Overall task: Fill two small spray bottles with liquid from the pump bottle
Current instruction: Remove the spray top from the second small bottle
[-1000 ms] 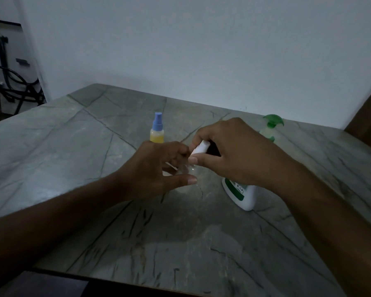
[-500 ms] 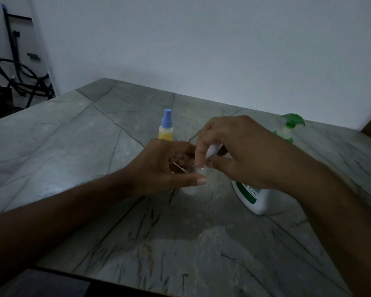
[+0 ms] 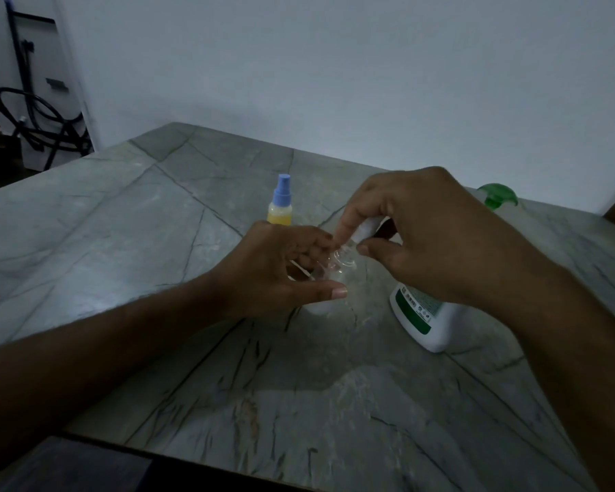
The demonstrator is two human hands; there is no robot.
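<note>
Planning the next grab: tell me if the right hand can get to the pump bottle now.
Probably not yet. The right hand is pinching the white cap on the clear bottle. The pump bottle stands just beneath that wrist, unobstructed.

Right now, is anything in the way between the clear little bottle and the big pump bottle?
Only the right hand itself. It pinches the white spray cap on the clear bottle, which the left hand steadies, and it covers much of the pump bottle behind it.
</note>
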